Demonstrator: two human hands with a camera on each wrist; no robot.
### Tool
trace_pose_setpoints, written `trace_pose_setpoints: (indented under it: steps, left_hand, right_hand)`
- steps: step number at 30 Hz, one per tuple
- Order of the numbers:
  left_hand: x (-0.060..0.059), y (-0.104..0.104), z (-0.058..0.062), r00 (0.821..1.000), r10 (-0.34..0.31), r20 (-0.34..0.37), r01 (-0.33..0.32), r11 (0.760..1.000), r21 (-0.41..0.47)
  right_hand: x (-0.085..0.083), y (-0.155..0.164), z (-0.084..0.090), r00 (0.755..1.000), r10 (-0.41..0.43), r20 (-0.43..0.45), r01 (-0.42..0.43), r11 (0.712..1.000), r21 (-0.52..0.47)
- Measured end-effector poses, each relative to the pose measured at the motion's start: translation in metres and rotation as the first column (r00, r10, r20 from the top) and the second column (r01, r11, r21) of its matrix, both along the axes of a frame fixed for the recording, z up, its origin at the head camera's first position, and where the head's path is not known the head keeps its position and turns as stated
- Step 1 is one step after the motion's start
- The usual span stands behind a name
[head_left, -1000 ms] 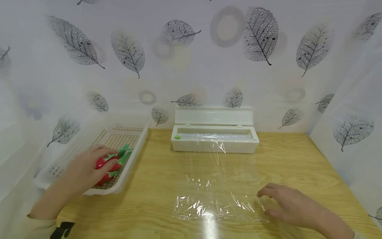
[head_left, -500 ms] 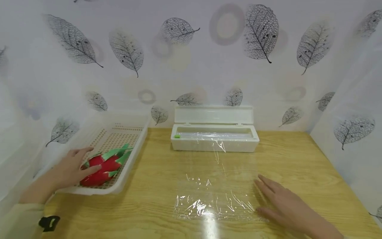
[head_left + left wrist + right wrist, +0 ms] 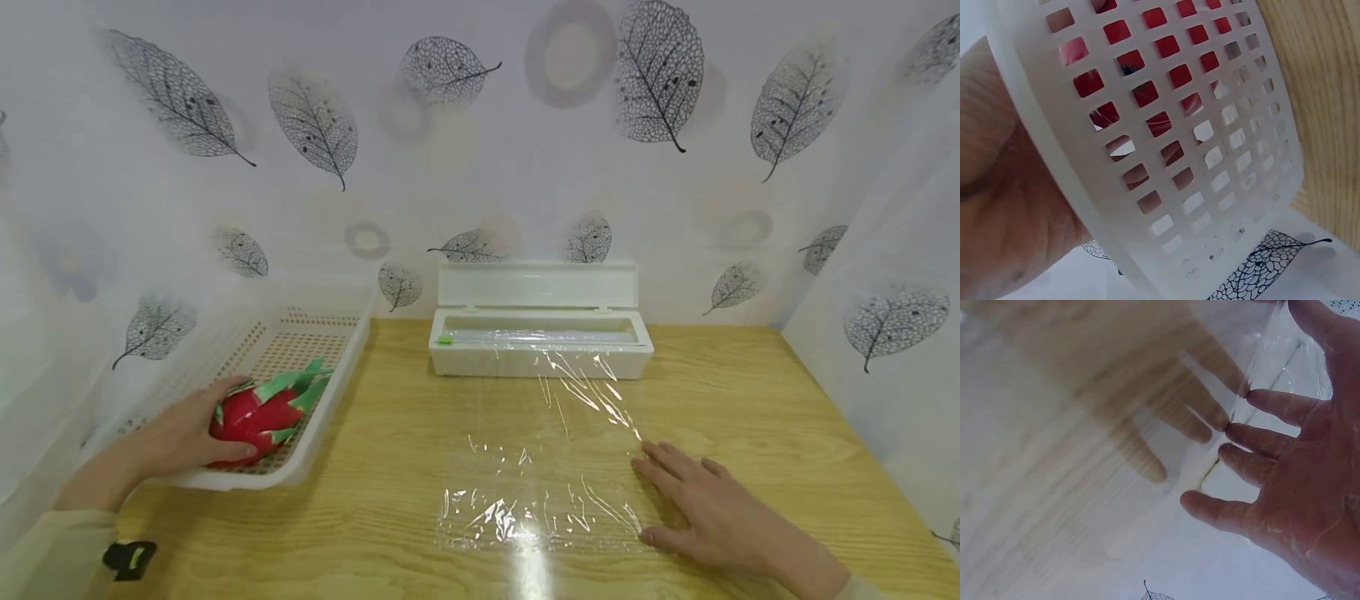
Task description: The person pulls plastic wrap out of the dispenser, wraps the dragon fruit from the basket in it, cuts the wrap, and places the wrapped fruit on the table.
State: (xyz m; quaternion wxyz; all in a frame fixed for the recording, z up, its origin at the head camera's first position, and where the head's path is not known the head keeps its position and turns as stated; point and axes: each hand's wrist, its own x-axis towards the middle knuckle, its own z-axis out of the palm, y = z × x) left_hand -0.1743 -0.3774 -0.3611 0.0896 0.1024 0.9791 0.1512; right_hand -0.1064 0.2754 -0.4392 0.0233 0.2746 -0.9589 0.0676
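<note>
A red dragon fruit (image 3: 258, 417) with green scales lies at the near end of the white perforated basket (image 3: 303, 462). My left hand (image 3: 176, 433) grips its left end, thumb along the near side and fingers behind, partly hidden. Through the basket's holes in the left wrist view, red skin of the fruit (image 3: 1166, 47) shows beside the hand (image 3: 1016, 194). Clear cling film (image 3: 540, 467) stretches across the table toward me from a white dispenser box (image 3: 540, 362). At the film's right edge my right hand (image 3: 712, 508) rests with fingers spread, its fingers (image 3: 1260, 440) straight in the right wrist view.
The dispenser's lid (image 3: 536, 285) stands raised at the back, and a small green slider (image 3: 446, 340) sits at the box's left end. Leaf-patterned sheeting (image 3: 465, 167) walls the wooden table (image 3: 360, 533) at back and sides.
My left hand drew back leftward off the top of the dragon fruit, then closed round its left end. My right hand flattened onto the film's edge, and diagonal creases appeared in the film.
</note>
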Motion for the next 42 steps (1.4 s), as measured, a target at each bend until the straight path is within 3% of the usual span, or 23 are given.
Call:
trace_pose_setpoints:
  steps: [13,24,32,37,42]
  left_hand:
    - [-0.001,0.003,0.002,1.000,0.008,0.024,-0.008,1.000,0.007]
    - [-0.010,0.005,0.008,0.990,0.063,0.124,-0.060,0.998,-0.032]
    - [-0.008,0.008,0.009,0.991,0.077,0.112,-0.072,0.996,-0.046]
    - [-0.010,0.011,0.007,0.987,0.126,0.103,-0.117,0.990,-0.084]
    - [-0.012,0.019,0.005,0.989,0.140,0.042,-0.135,0.985,-0.104]
  right_hand:
    - [-0.005,0.001,0.004,1.000,0.017,-0.026,-0.017,1.000,-0.009]
    - [-0.005,0.001,0.002,1.000,-0.001,-0.014,0.001,1.000,-0.010]
    - [-0.005,0.001,0.002,1.000,0.000,-0.010,0.000,1.000,-0.007]
    - [-0.005,0.001,0.004,1.000,-0.001,-0.013,0.001,1.000,-0.003]
    - [-0.006,0.000,0.005,1.000,-0.004,-0.008,0.003,1.000,-0.010]
